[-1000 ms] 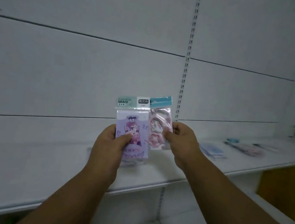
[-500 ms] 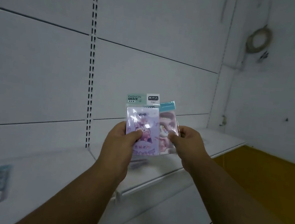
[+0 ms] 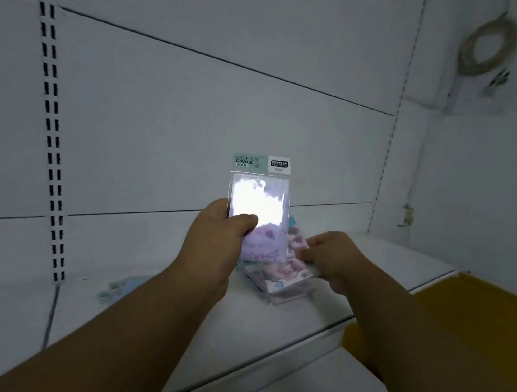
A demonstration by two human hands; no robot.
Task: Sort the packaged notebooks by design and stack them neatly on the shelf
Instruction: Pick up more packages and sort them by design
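Two packets are now apart — my left hand (image 3: 213, 236) still grips the purple notebook (image 3: 257, 208) upright, while my right hand (image 3: 327, 258) has lowered the pink notebook (image 3: 287, 269) onto the pile on the shelf (image 3: 266, 333), fingers pinching it. I judge this design is nearly placed.

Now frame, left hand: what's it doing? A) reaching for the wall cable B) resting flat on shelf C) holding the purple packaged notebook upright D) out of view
C: the left hand grips the purple packaged notebook upright above the shelf, thumb across its front.
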